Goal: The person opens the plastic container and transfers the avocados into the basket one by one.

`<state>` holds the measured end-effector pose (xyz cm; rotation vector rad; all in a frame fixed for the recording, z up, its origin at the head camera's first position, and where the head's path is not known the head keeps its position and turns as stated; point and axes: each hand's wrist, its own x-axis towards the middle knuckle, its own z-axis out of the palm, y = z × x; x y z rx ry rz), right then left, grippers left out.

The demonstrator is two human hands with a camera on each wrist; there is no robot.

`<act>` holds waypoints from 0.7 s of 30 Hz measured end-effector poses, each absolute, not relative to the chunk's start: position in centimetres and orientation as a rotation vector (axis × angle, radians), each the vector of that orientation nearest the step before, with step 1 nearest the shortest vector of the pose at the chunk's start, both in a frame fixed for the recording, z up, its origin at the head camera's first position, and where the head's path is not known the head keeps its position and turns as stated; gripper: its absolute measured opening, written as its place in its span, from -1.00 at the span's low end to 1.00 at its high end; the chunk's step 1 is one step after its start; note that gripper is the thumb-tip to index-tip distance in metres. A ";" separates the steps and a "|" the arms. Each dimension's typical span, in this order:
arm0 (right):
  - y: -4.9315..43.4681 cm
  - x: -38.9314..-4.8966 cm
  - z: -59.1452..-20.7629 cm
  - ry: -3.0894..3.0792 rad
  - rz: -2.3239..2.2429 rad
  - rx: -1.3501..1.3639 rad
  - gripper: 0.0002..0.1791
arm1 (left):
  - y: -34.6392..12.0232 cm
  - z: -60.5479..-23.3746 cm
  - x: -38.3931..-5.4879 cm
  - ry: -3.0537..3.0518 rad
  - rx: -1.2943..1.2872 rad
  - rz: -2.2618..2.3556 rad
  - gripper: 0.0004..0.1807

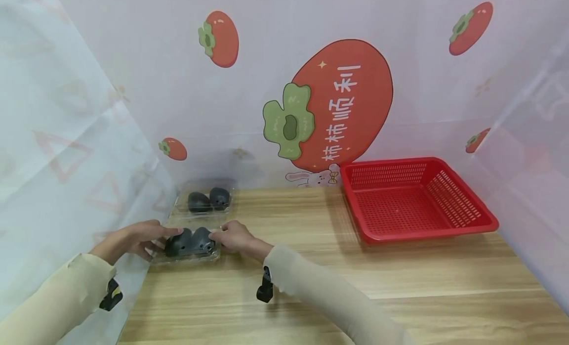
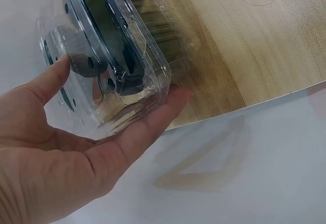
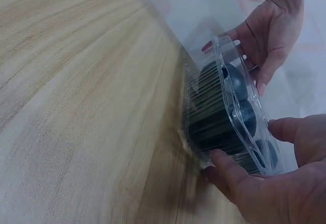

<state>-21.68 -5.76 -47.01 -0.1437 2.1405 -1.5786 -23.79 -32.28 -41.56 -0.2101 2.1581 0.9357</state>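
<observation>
A clear plastic clamshell box (image 1: 188, 258) sits near the table's left edge, with dark rounded pieces (image 1: 202, 240) inside. Small round holes show in its lid. My left hand (image 1: 144, 236) grips its left end, the thumb (image 2: 56, 76) on the lid and the other fingers around the lower side. At the opposite end, my right hand (image 1: 235, 236) holds the box between its thumb (image 3: 290, 128) on the lid and its fingers (image 3: 232, 170) along the side. In the right wrist view the box stands close over the wood, with both hands at its ends.
Just behind is a second clear box (image 1: 205, 214) holding two dark rounded pieces. A red perforated plastic basket (image 1: 371, 238) stands at the back right of the wooden table (image 1: 311, 280). Printed white sheets (image 1: 249, 103) hang behind and at both sides.
</observation>
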 end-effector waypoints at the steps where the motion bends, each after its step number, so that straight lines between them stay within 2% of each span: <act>1: -5.8 -21.7 -47.1 2.145 -1.576 -0.139 -0.47 | -32.3 -41.6 -23.8 2.159 -0.216 0.937 0.07; 11: -6.0 -21.7 -46.8 2.156 -1.571 -0.087 -0.47 | -32.3 -41.9 -23.8 2.158 -0.230 0.950 0.08; 21: -5.2 -21.6 -46.4 2.208 -1.483 -0.148 -0.69 | -31.7 -41.6 -23.2 2.149 -0.218 0.974 0.04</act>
